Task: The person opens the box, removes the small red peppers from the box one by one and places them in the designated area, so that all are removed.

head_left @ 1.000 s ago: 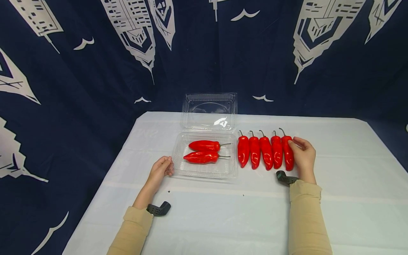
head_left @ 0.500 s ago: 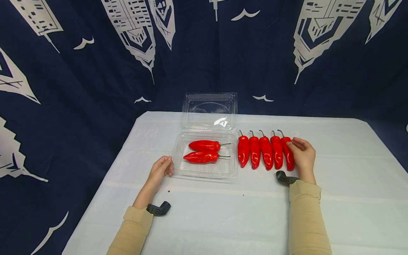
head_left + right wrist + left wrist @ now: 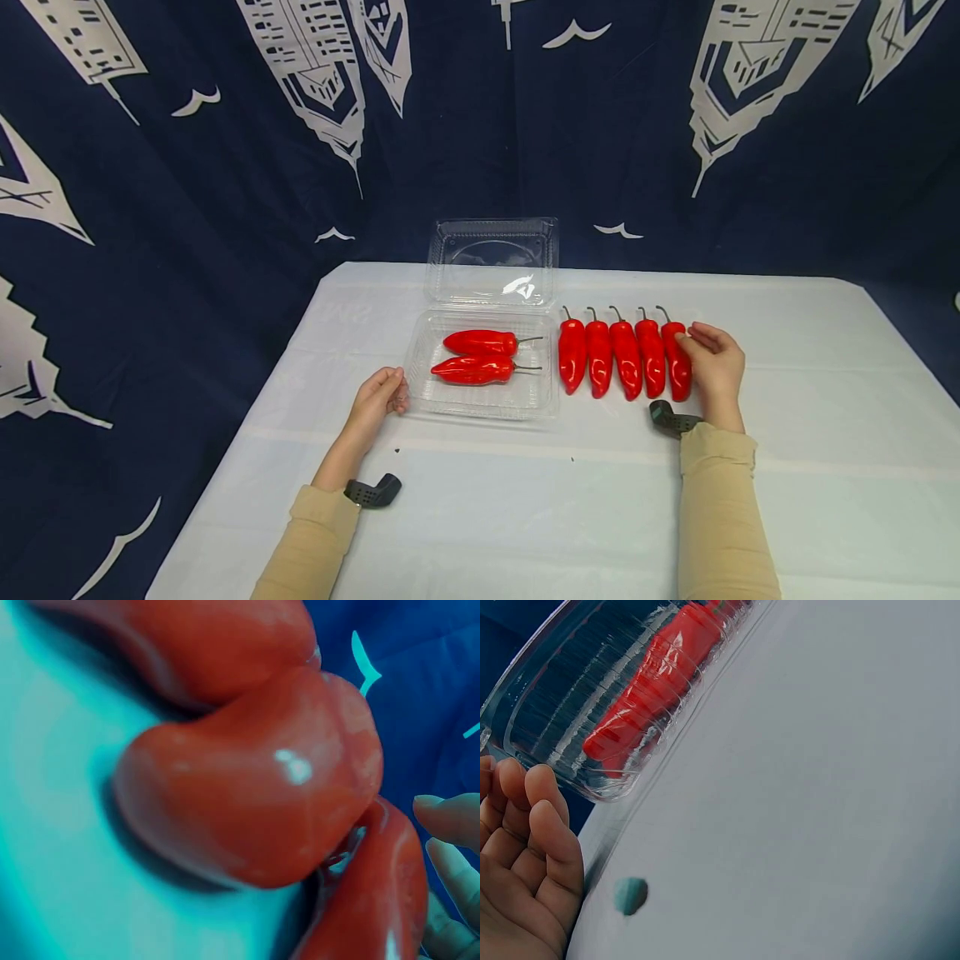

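A clear plastic clamshell container (image 3: 480,407) lies on the table, its lid (image 3: 491,250) folded back. Two glossy red chili peppers (image 3: 480,342) rest inside, stems pointing right. Thumb and forefinger of my left hand (image 3: 377,402) come together at the container's left rim; the left wrist view shows its other fingers loosely bent under the corner. My right hand (image 3: 716,367) is at the end of a row of several more red chili peppers, its thumb on the rightmost chili pepper (image 3: 678,367). The right wrist view shows its fingers (image 3: 457,821) extended beside that pepper.
A white cloth covers the table (image 3: 517,517). Behind it hangs a dark blue curtain (image 3: 480,150) with white printed buildings. A small dark speck (image 3: 397,451) lies in front of my left hand. The row of peppers sits close to the container's right rim.
The rightmost pepper and its neighbour have shifted slightly under my right hand, the end pepper's stem swinging left and then a little back. My left hand and the container stay put.
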Action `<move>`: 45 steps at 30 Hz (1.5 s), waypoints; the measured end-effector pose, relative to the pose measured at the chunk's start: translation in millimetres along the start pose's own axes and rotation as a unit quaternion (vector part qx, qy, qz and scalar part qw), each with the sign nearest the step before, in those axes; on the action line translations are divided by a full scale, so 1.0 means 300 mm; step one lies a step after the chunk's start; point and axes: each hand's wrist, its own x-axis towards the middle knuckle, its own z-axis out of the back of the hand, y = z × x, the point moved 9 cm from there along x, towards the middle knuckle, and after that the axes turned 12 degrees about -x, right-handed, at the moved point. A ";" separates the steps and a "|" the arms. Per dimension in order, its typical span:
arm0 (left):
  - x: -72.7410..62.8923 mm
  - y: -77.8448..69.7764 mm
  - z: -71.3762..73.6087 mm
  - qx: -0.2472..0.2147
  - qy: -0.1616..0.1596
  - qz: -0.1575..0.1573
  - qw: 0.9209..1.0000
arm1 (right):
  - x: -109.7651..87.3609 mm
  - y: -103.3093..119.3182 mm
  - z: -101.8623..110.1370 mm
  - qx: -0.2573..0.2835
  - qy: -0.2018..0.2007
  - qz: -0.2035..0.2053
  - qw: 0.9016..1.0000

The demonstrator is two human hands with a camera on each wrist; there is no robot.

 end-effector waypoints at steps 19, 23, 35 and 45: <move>0.000 -0.005 -0.004 -0.006 0.005 -0.004 1.000 | 0.177 -0.098 0.016 0.049 -0.040 0.041 0.997; 0.001 -0.002 -0.003 -0.007 0.006 -0.007 1.000 | 0.214 -0.108 0.015 0.055 -0.047 0.055 0.996; -0.001 -0.001 -0.002 -0.006 0.005 -0.005 1.000 | 0.216 -0.047 -0.014 0.067 -0.041 0.114 0.990; -0.001 -0.003 -0.004 -0.010 0.005 -0.006 1.000 | 0.174 0.034 -0.038 0.069 -0.026 0.155 0.985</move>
